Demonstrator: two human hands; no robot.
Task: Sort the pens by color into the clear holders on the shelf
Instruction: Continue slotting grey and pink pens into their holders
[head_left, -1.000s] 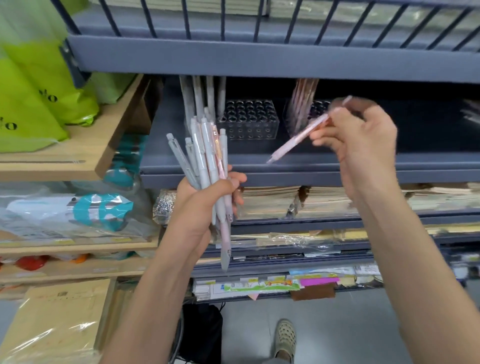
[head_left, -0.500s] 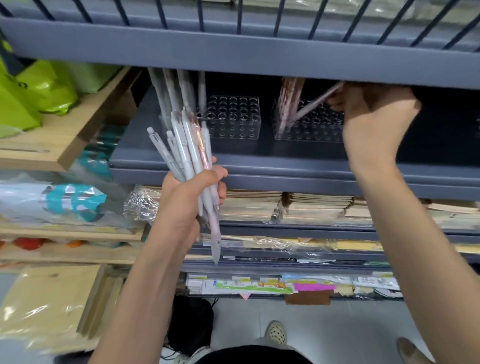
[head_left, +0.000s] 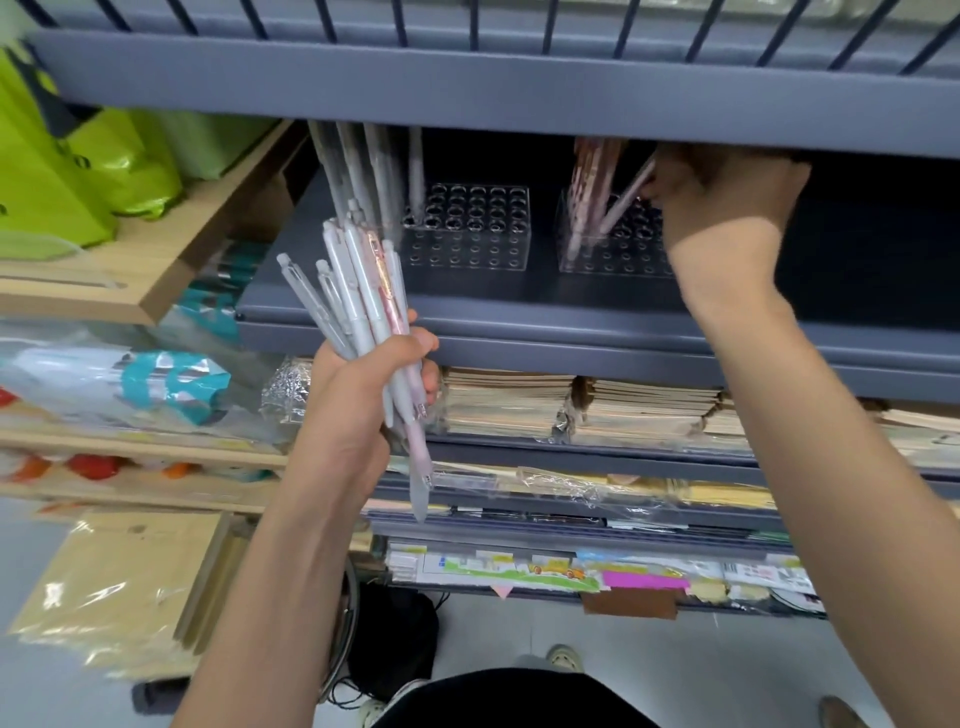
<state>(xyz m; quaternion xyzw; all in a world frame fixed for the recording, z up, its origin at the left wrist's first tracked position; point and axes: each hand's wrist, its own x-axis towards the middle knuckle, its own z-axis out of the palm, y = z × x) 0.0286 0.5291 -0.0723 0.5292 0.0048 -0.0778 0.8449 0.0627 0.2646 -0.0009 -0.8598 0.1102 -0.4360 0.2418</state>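
The grey shelf (head_left: 519, 322) across the frame's middle carries two clear racks, grey-white pens standing in the left holder (head_left: 467, 228) and pink ones in the right holder (head_left: 613, 249), so each colour has its own place; the left hand (head_left: 358, 400), lower centre, is clamped around a mixed bundle (head_left: 358, 291) as stock; the right hand (head_left: 722, 192), upper right, pinches one pink pen (head_left: 626, 200), slanted tip-down into the pink rack.

Curled left hand (head_left: 358, 400), raised right hand (head_left: 727, 195)
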